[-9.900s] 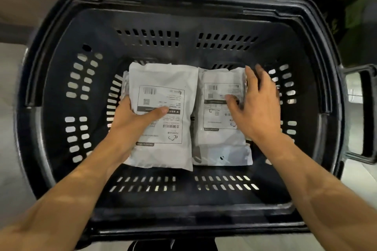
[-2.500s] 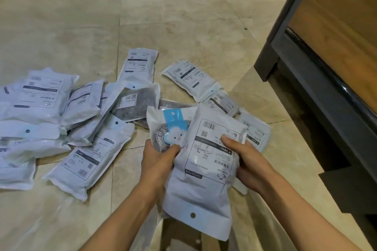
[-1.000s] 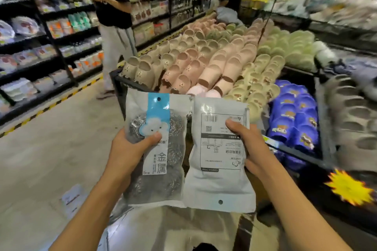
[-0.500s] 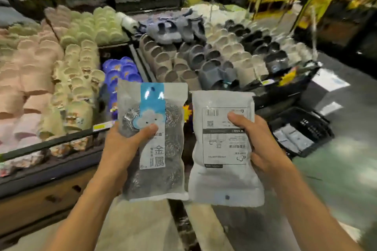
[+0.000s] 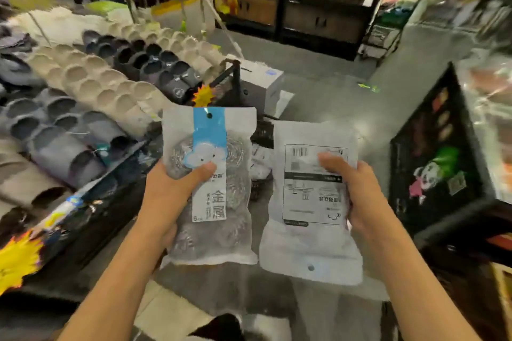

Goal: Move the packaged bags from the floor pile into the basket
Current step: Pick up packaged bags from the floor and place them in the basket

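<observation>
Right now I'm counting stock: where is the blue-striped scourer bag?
In the head view, the left hand holds the blue-striped scourer bag upright at centre, left of the white bag.

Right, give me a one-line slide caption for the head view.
Left hand holds a steel-scourer bag, right hand a white labelled bag, beside slipper displays.

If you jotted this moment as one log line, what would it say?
left hand: holds scourer bag | right hand: holds white bag | basket: mostly hidden | stage: carrying
</observation>
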The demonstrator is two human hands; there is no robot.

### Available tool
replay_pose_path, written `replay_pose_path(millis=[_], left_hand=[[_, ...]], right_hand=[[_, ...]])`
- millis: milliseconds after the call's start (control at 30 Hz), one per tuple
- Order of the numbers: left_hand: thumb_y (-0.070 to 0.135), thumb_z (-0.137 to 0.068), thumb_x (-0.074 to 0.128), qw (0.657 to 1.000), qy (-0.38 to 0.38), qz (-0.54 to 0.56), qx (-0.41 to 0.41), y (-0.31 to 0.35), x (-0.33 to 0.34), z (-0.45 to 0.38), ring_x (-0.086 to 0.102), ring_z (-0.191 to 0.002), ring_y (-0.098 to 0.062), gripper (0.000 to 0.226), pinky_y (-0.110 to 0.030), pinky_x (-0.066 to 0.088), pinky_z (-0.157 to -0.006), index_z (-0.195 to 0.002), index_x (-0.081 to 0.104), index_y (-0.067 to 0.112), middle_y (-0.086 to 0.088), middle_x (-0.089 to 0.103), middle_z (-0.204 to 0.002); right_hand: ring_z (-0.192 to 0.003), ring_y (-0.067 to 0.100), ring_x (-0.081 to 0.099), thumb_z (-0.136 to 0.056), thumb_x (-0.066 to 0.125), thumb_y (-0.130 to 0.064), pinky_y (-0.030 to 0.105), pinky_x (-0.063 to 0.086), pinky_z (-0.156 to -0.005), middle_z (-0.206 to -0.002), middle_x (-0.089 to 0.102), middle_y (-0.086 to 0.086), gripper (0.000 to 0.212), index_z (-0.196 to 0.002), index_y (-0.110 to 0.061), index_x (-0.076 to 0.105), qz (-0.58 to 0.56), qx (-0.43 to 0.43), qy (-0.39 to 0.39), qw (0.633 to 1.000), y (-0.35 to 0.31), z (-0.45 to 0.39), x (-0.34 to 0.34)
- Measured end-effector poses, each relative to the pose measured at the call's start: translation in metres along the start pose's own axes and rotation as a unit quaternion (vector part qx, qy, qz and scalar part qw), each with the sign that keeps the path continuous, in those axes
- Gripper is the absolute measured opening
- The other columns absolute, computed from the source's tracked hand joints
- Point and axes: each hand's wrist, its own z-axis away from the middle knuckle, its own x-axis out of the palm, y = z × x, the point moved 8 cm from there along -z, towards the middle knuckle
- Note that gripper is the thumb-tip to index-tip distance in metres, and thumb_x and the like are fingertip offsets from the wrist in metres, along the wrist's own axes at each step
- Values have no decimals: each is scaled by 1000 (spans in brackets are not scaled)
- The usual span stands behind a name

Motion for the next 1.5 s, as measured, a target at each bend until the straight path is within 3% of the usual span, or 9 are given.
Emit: replay_pose_path(millis=[67, 300, 567, 767, 900, 1067, 1200, 1367, 1500], left_hand=[[12, -80, 83, 999, -46, -9, -3, -6, 48, -30, 78, -101, -29, 49, -48, 62, -89, -127, 70, 13, -8, 80, -110], [18, -72, 87, 989, -144, -1, -36, -31, 199, -146, 77, -102, -29, 56, -56, 58, -96, -125, 70, 18, -7, 80, -111], [20, -75, 86, 976, -212, 10, -40, -25, 342, -291, 77, -103, -29, 55, -54, 59, -95, -127, 69, 17, -8, 79, -114], [13, -79, 83, 978, -204, 3, -32, -23, 409, -383, 77, -102, -24, 47, -43, 64, -86, -124, 70, 21, 0, 80, -111], [14, -80, 84, 988, -153, 0, -35, -34, 433, -447, 77, -103, -23, 49, -46, 62, -89, -126, 69, 20, 0, 80, -112], [14, -78, 85, 999, -35, 21, -31, -48, 438, -528, 78, -100, -19, 50, -32, 65, -78, -125, 70, 20, 3, 80, -110], [12, -83, 82, 995, 88, 35, -42, -56, 416, -569, 77, -105, -22, 54, -39, 64, -83, -134, 66, 19, 0, 79, -117], [23, -69, 85, 957, 283, 54, -42, -64, 359, -578, 77, -104, -20, 66, -37, 64, -84, -132, 66, 19, 2, 79, -116], [27, -66, 85, 905, 412, 84, -63, -92, 311, -545, 77, -104, -21, 70, -37, 64, -82, -133, 66, 16, 0, 79, -116]], right_hand=[[-101, 41, 76, -89, 77, -20, 56, 62, -85, -112, 78, 20, 41, -126, -7, 67, -19, -6, 42, 999, -9, -16, -37], [-87, 31, 80, -97, 66, -11, 35, 64, -63, -105, 80, 17, 21, -118, -6, 70, -17, -25, 156, 987, -55, -96, -125], [-94, 32, 79, -98, 65, -16, 34, 64, -65, -109, 79, 16, 31, -127, -4, 65, 12, -34, 191, 981, -128, -247, -169], [-99, 31, 78, -98, 64, -16, 36, 65, -70, -114, 79, 12, 31, -129, -10, 65, 4, -38, 181, 983, -164, -357, -188], [-100, 31, 78, -96, 66, -18, 39, 66, -70, -114, 79, 11, 37, -133, -11, 62, 7, -22, 162, 987, -175, -448, -201], [-96, 35, 79, -85, 75, -21, 42, 67, -71, -108, 80, 16, 43, -124, -6, 67, 42, 18, 80, 996, -181, -601, -185], [-81, 29, 80, -93, 70, -14, 34, 64, -61, -95, 81, 15, 14, -105, -8, 74, 89, 50, -32, 994, -184, -717, -136], [-96, 35, 78, -87, 72, -22, 45, 66, -77, -108, 80, 17, 37, -120, -6, 72, 154, 80, -219, 960, -167, -813, -27], [-100, 33, 78, -90, 71, -21, 47, 64, -84, -111, 79, 15, 34, -122, -9, 72, 205, 126, -348, 906, -119, -835, 58]])
